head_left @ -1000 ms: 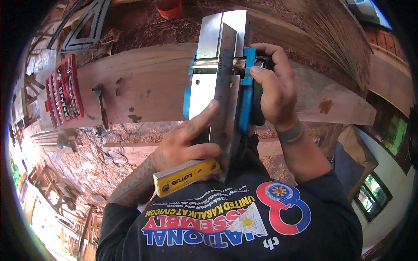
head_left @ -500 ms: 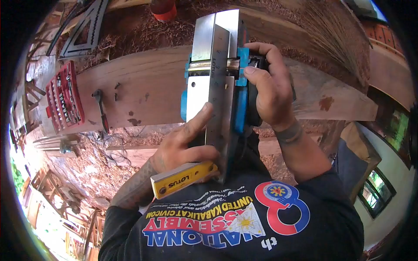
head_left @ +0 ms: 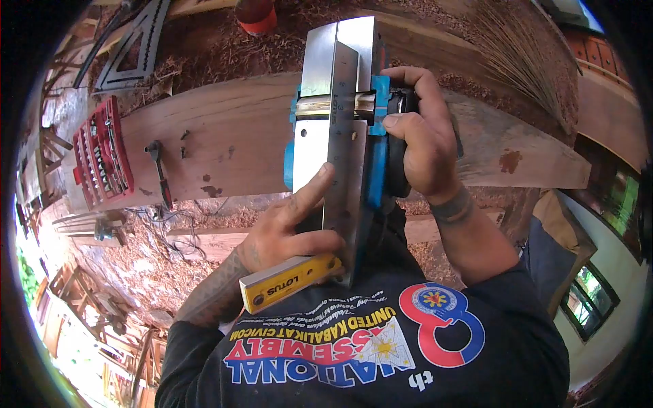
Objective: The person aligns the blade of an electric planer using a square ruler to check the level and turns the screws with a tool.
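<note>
A blue electric planer (head_left: 307,156) is turned with its metal sole upward, its cutter drum (head_left: 316,106) showing across the middle. Along the sole, a try square (head_left: 342,129) stands with its steel blade on edge, crossing the drum. My left hand (head_left: 286,234) grips the square near its yellow stock (head_left: 284,284), index finger stretched along the blade. At the planer's right side, my right hand (head_left: 430,146) is wrapped round the body beside the drum, thumb on the blue housing. The planer's underside is hidden.
A wide wooden board (head_left: 238,129) lies behind the planer. On it are a red socket set (head_left: 102,153), a ratchet wrench (head_left: 160,173) and small bolts (head_left: 183,143). Beyond are a metal speed square (head_left: 136,51), a red container (head_left: 256,17), wood shavings and a stick broom (head_left: 520,58).
The view has shifted very slightly. Both hands keep their hold, and the try square stays along the planer's sole.
</note>
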Demonstrator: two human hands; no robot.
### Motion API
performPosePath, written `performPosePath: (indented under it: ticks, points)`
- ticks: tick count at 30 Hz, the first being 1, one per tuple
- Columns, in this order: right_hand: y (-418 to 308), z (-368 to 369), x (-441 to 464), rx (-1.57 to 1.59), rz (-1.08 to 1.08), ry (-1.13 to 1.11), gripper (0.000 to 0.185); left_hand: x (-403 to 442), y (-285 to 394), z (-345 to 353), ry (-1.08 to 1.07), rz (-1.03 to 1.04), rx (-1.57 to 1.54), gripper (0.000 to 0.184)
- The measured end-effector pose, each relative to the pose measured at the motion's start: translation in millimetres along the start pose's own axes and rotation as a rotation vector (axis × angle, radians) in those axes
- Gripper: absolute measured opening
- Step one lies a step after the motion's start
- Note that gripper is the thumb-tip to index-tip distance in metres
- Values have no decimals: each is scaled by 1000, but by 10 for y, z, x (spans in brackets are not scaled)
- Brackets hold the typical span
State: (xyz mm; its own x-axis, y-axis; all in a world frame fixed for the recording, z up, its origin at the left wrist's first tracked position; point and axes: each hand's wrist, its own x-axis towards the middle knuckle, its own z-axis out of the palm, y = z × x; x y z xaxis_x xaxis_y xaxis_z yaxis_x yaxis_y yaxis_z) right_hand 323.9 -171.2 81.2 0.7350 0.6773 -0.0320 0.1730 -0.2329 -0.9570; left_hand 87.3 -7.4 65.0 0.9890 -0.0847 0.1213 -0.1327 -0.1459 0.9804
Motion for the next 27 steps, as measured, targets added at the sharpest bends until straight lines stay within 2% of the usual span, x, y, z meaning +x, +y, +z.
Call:
performPosePath:
  ticks: [4,14,16,21,27]
  points:
    - [-81,-20,-3,-115,35,-49,52,-10,-6,-5,-2,4,1,39]
    - [-113,-16,6,-67,69,-58,52,-19,-88,3,-12,67,35,36]
    - [-112,-14,1,31,135,-42,52,-19,-83,5,-13,70,27,36]
    - [-97,-23,2,7,127,-49,52,-28,-48,-5,-40,31,14,38]
    - [-67,-17,-8,24,109,-45,51,-34,-73,3,-17,77,45,37]
